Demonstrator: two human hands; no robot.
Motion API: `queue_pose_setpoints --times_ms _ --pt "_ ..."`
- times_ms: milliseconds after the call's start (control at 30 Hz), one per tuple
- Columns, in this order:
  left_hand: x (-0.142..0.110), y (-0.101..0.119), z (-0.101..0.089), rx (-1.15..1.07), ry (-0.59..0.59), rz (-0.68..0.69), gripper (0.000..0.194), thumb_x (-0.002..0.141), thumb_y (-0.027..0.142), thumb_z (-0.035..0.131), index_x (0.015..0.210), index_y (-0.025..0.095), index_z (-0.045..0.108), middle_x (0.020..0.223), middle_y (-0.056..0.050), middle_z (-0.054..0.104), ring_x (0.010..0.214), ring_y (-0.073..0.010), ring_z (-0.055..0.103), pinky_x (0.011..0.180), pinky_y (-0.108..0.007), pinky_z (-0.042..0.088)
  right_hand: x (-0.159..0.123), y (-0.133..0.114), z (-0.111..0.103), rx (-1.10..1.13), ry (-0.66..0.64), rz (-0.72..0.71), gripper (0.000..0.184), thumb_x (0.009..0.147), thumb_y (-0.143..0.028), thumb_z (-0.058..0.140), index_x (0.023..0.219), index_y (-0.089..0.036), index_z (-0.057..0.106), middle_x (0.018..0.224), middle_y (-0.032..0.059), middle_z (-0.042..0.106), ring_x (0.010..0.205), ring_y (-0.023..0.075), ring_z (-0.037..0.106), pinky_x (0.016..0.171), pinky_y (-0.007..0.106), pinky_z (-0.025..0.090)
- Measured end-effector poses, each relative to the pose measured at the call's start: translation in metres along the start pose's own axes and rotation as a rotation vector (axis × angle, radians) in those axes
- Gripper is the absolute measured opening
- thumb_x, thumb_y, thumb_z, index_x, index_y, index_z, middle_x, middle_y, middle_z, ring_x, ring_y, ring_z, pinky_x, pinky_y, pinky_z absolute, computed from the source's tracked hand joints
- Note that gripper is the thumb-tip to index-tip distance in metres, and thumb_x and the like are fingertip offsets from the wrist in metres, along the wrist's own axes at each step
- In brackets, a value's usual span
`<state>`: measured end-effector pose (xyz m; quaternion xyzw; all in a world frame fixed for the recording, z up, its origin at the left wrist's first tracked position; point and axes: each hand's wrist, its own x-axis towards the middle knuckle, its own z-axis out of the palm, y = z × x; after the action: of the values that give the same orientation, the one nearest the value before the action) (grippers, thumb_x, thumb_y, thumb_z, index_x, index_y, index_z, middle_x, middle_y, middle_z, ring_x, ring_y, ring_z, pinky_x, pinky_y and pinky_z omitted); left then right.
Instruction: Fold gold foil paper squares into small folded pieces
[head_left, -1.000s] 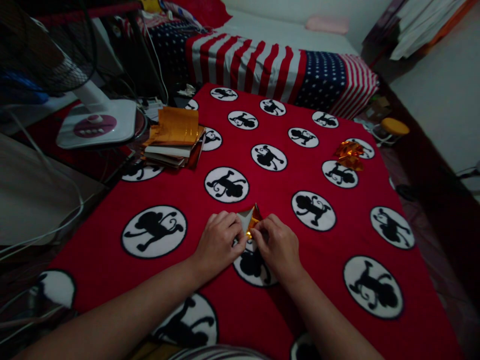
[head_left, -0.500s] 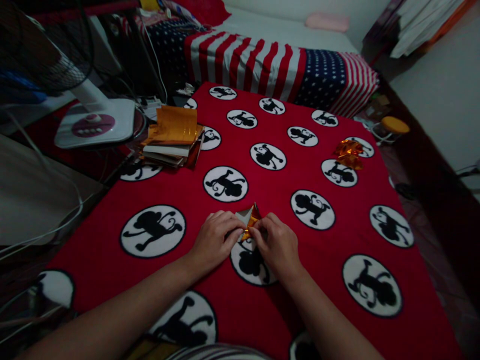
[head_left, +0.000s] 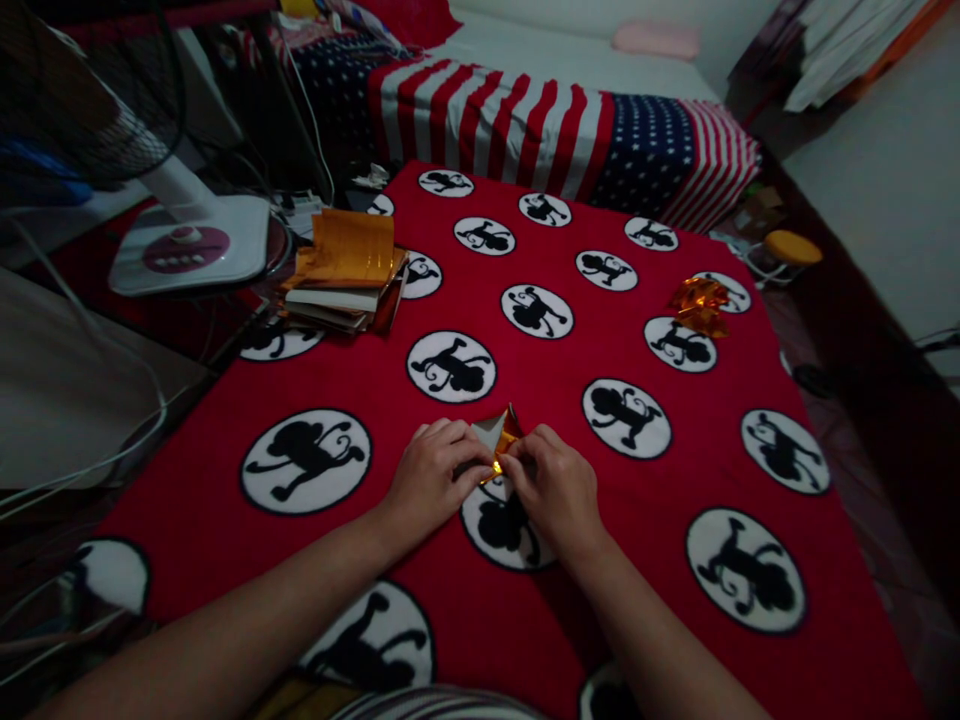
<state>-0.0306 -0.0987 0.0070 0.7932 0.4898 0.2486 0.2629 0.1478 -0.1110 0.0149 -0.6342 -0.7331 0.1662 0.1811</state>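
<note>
In the head view, the only one I have, my left hand is bent inward with thumb and fingers closed on the near edge of a small folded foil paper. My right hand pinches the same piece from the other side, its remaining fingers curled. The paper sits between my two sets of fingertips, just over the red cloth, pale face toward the left hand and gold face toward the right. I judge the two-sided pinch keeps the creases from springing open, and the soft surface under my wrists steadies them.

Beyond my left hand, farther out and to its left, lies a stack of sheets, gold side up on top, probably kept there to be within reach yet out from under my forearm. Crumpled gold foil lies well out past my right hand, to its right, apart from the stack. Left of the stack is a fan base with a row of buttons.

I can read no brand, label or writing; the cloth carries only black monkey figures in white circles.
</note>
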Motion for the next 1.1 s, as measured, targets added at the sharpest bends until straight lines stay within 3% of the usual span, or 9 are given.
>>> queue_pose_setpoints --times_ms 433,700,1100 --pt "0.0 -0.001 -0.001 0.099 -0.021 0.053 0.016 0.085 0.027 0.065 0.097 0.032 0.073 0.09 -0.002 0.062 0.087 -0.0183 0.052 0.073 -0.032 0.035 -0.001 0.001 0.002 -0.019 0.028 -0.017 0.01 0.087 -0.029 0.06 0.081 -0.021 0.061 0.082 0.0019 0.061 0.07 0.0154 0.058 0.061 0.025 0.035" --pt "0.006 0.004 -0.003 0.111 -0.018 -0.007 0.013 0.085 0.032 0.064 0.084 0.027 0.075 0.086 -0.002 0.064 0.083 -0.0174 0.054 0.071 -0.032 0.036 -0.001 -0.001 0.003 0.019 0.036 0.014 0.008 0.087 -0.026 0.06 0.081 -0.021 0.059 0.083 0.002 0.06 0.072 0.0161 0.057 0.064 0.026 0.036" --pt "0.007 0.005 0.001 0.117 0.018 -0.047 0.007 0.081 0.03 0.069 0.082 0.028 0.075 0.085 0.0 0.066 0.083 -0.0172 0.055 0.073 -0.032 0.036 -0.007 0.011 -0.001 0.272 0.018 0.008 0.01 0.078 -0.016 0.064 0.085 -0.019 0.059 0.086 0.0016 0.056 0.076 0.0155 0.054 0.066 0.025 0.039"
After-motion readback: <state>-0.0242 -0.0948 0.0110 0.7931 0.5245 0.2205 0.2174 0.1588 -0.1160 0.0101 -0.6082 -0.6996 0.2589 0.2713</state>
